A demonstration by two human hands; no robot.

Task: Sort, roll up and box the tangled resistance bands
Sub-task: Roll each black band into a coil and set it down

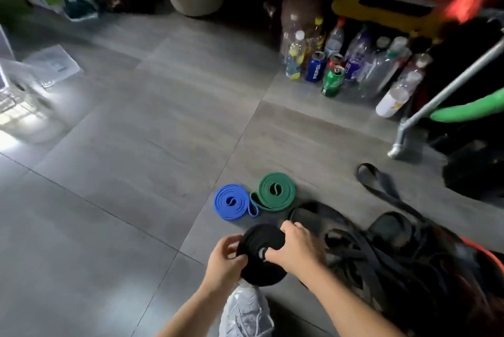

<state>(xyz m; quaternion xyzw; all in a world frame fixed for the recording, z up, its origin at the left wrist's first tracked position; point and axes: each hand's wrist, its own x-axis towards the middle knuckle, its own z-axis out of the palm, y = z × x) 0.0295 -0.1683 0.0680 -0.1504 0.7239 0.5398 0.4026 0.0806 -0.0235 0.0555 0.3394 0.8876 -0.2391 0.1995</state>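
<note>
Both hands, the left hand point(223, 263) and right hand point(294, 249), are gripping a nearly wound black roll point(259, 268) above the floor point(136, 173), apparently finishing it. Beyond, blue point(233, 202) and green rolls point(275, 191) are lying finished; the tangled pile point(381, 254) is likely waiting next.

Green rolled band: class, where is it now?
In the head view, the green roll lies on the floor right of centre, just right of the blue roll and beyond the black roll.
</note>
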